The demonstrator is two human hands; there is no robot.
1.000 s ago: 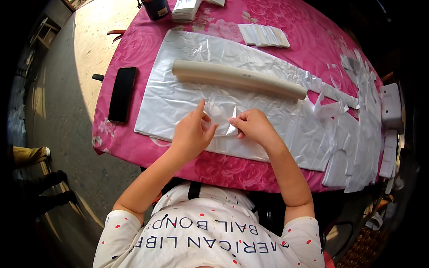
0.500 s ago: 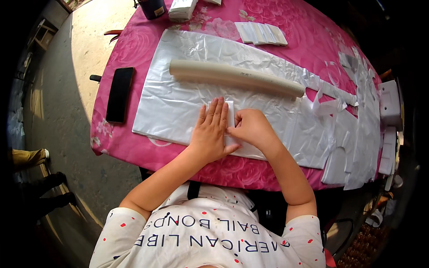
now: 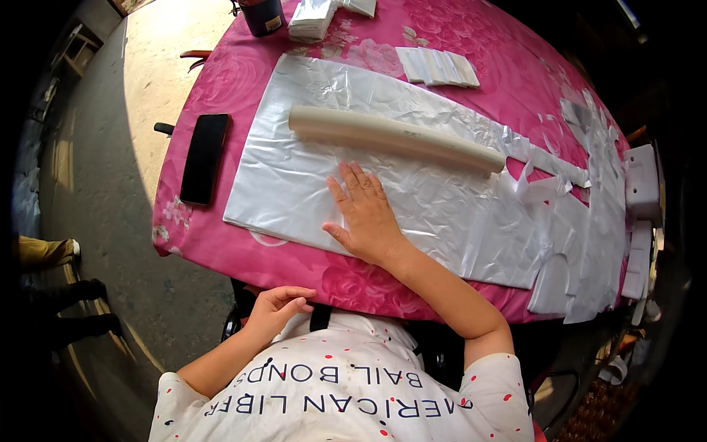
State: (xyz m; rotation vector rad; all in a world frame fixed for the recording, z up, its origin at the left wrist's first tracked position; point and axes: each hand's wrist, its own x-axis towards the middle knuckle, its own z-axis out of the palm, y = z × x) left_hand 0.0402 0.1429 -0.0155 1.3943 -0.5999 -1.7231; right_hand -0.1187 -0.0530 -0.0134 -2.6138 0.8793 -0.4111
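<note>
A stack of thin white plastic bags or sheets (image 3: 434, 221) lies flat across the pink flowered tablecloth. My right hand (image 3: 362, 210) rests palm down on its left half, fingers spread, with no object in it. What might lie beneath the palm is hidden. Just off the table's front edge, close to my body, hovers my left hand (image 3: 278, 309). Its fingers are loosely bent with the thumb apart, and nothing shows in it. A beige cardboard-like tube (image 3: 398, 138) lies across the plastic, beyond my right hand.
A black phone (image 3: 205, 159) lies at the table's left. Small folded white packets (image 3: 438, 67) sit beyond the tube, and more white stacks (image 3: 312, 18) stand by a dark cup (image 3: 263, 16). Cut plastic scraps (image 3: 582, 243) hang over the right edge. Another person's legs (image 3: 46, 253) show at far left.
My left hand has come off the plastic and drawn back to the table's front edge. My right hand has shifted left and flattened out. The small folded white piece between them is out of sight.
</note>
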